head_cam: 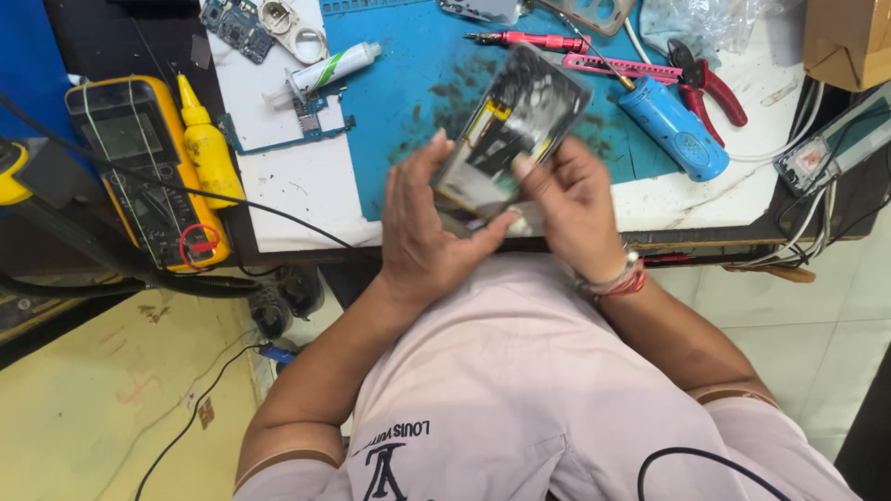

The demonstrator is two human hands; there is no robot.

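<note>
Both hands hold an opened phone (512, 130) up over the near edge of the blue mat (399, 130), tilted so its exposed inside faces the person, probably to bring the parts into view. The phone is blurred, so fine detail inside it cannot be told beyond a yellow strip and dark parts.

The left hand (422, 227) grips the phone's lower left side: its fingers are closed round the edge, thumb across the bottom corner. The right hand (571, 209) clasps the lower right edge, fingers curled behind and thumb pressed on the face near the bottom. Neither hand is slack; both pinch the phone between thumb and fingers.

On the mat beyond the phone lie a red screwdriver (529, 40) and a blue cylinder (673, 125), with red pliers (710, 83) at the mat's right edge. Left of the mat lie a white tube (334, 67) and a circuit board (297, 125); further left stand a yellow bottle (209, 148) and a multimeter (144, 167), all within reach.
</note>
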